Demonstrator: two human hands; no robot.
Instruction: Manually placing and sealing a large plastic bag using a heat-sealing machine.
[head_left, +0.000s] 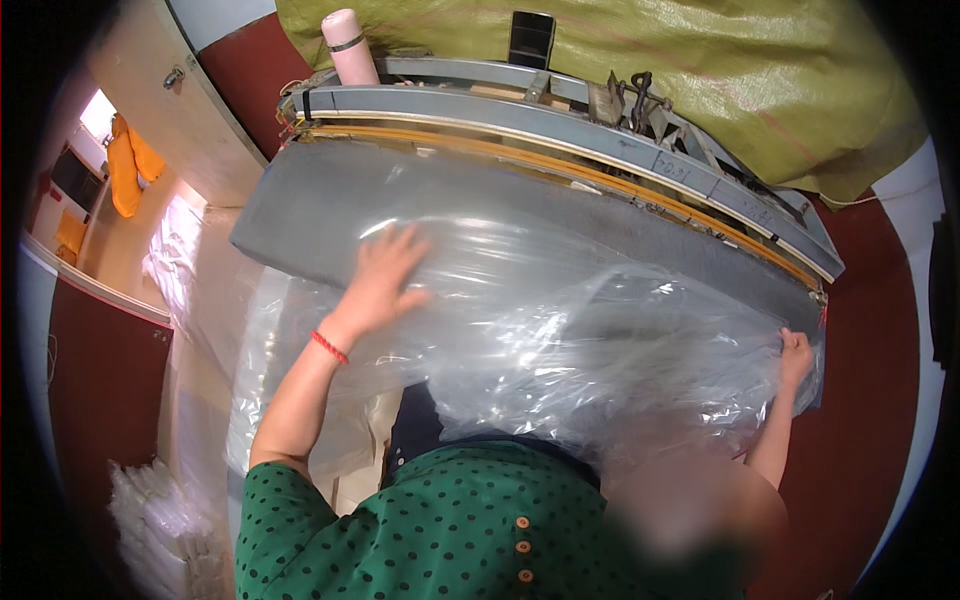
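Note:
A large sheet of clear plastic film (pixel 520 350) lies wrinkled over a long grey work surface (pixel 320 190) and hangs down its near side. My left hand (pixel 388 275), with a red cord bracelet (pixel 329 347) at the wrist, is spread over the film on the left half; its fingers are slightly blurred. Far to the right, my right hand (pixel 795 355) pinches the film's edge near the surface's right end.
Behind the surface runs a metal sealing frame (pixel 480 105) with a yellow strip (pixel 560 165). A pink bottle (pixel 350 50) and a phone (pixel 531 40) stand at the back against a green tarp (pixel 680 60). Stacked plastic bags (pixel 165 530) lie lower left, near a door (pixel 165 75).

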